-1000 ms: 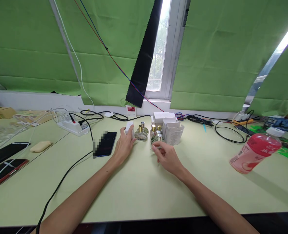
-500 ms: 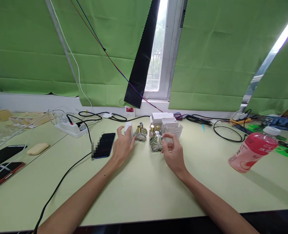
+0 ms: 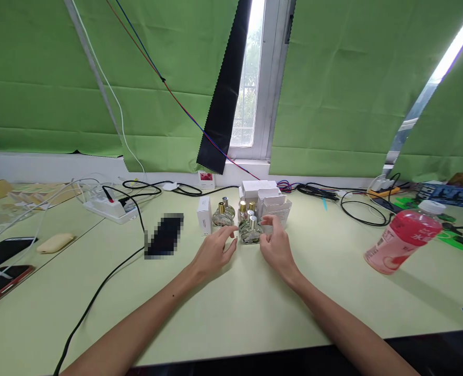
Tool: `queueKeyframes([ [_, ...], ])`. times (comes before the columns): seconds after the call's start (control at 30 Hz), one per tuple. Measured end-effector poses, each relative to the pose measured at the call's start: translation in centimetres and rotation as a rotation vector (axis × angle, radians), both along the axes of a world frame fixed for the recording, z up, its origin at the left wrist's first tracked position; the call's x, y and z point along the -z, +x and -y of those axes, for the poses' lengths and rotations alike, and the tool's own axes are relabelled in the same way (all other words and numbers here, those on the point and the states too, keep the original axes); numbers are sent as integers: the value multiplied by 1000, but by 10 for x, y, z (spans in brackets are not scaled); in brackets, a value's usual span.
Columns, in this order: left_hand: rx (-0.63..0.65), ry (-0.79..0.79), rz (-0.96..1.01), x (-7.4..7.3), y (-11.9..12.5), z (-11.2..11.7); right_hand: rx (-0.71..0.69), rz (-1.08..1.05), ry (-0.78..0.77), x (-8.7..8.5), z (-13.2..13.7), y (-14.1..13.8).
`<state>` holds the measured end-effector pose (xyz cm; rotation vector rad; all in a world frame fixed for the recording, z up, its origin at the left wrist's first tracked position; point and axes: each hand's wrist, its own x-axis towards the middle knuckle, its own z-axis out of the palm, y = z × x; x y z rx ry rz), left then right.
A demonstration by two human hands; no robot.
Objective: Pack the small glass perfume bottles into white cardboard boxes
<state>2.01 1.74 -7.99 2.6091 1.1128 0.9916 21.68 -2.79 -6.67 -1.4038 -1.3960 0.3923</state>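
My left hand [image 3: 215, 249] is open just above the table, its fingertips near the lower left of a silver-capped glass perfume bottle [image 3: 250, 234]. My right hand [image 3: 277, 245] is on that bottle's right side, thumb and index finger apart; whether they touch the glass I cannot tell. Behind this bottle stand others, partly hidden, one with a gold cap [image 3: 242, 206]. To the left are a gold-capped bottle [image 3: 221, 215] and a silver-capped bottle [image 3: 226, 204]. Beside them a small white box [image 3: 204, 216] stands upright. Several white cartons [image 3: 259, 189] sit behind the bottles.
A black phone [image 3: 164, 235] lies left of the white box, with a black cable [image 3: 98, 292] running forward. A pink drink bottle [image 3: 403, 237] stands at right. A power strip [image 3: 111, 209], a cream case [image 3: 56, 243] and more phones are at left; cables line the wall.
My left hand has let go of the white box, which now stands upright, and has moved right towards the front perfume bottle. My right hand has stayed nearly in place. The view shifted slightly.
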Motion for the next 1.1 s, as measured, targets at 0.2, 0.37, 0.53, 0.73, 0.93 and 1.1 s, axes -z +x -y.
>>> queueKeyframes([
  [0.2, 40, -79, -48, -2, 2, 5, -24, 51, -6, 5, -1, 1],
  [0.37, 43, -112, -54, -3, 2, 6, -44, 75, -14, 6, -3, 1],
  [0.53, 55, -123, -74, -2, 3, 7, -69, 94, -24, 6, -4, 1],
  [0.73, 75, -130, -75, -2, 3, 8, -82, 109, 3, 7, -4, 1],
  [0.93, 86, -133, -79, -2, 3, 8, -102, 112, 29, 8, -5, 0],
  [1.1, 67, -153, -78, -3, 3, 9, -120, 113, 24, 9, -5, -1],
])
